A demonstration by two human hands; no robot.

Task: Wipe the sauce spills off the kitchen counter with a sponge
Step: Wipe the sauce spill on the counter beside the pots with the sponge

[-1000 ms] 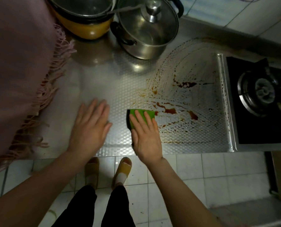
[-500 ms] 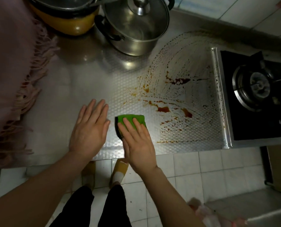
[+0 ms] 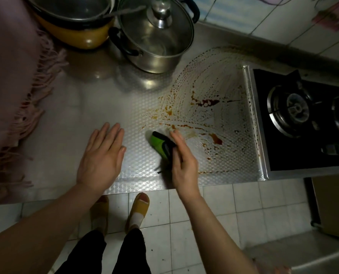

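Sponge [image 3: 160,145] now tilted — seemingly lifted, right hand [image 3: 181,162] gripping

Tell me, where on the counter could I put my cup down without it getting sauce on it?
The clean bare patch lies between the pink fringed cloth, the pots and the flat left hand. Right of the right hand and its sponge, sauce smears run to the stove. The back is crowded by the steel pot and yellow pot.

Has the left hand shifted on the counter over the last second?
No. The left hand lies flat, palm down, at the same spot near the counter's front edge; only the camera view moved.
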